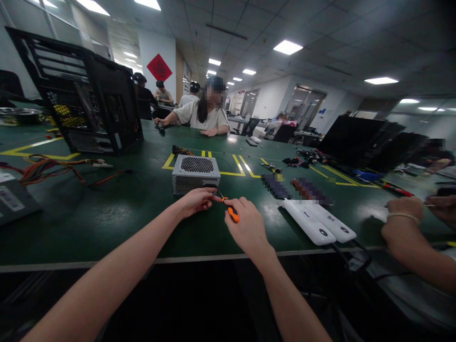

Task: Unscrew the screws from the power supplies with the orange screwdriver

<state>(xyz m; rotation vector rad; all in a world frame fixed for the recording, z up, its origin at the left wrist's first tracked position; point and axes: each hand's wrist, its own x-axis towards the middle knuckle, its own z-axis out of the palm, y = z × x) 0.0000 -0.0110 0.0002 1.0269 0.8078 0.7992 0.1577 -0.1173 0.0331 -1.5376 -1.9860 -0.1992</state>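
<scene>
A grey power supply unit (192,183) with a perforated top and side sits on the green table in front of me. My right hand (245,223) is wrapped round a screwdriver (233,214) with an orange and black handle. Its thin shaft leans up and left toward the unit's lower right front corner; the tip is hard to make out. My left hand (195,202) is at the unit's front, fingers stretched to the right, near or touching the front face. One fingertip reaches the screwdriver's orange collar. Whether a small screw is there cannot be seen.
A black computer case (92,99) stands at the left, near loose cables (53,168) and another power supply (16,202). White power banks (309,221) and blurred phones lie right. A co-worker's hand (404,213) works at far right; another person (210,109) sits opposite.
</scene>
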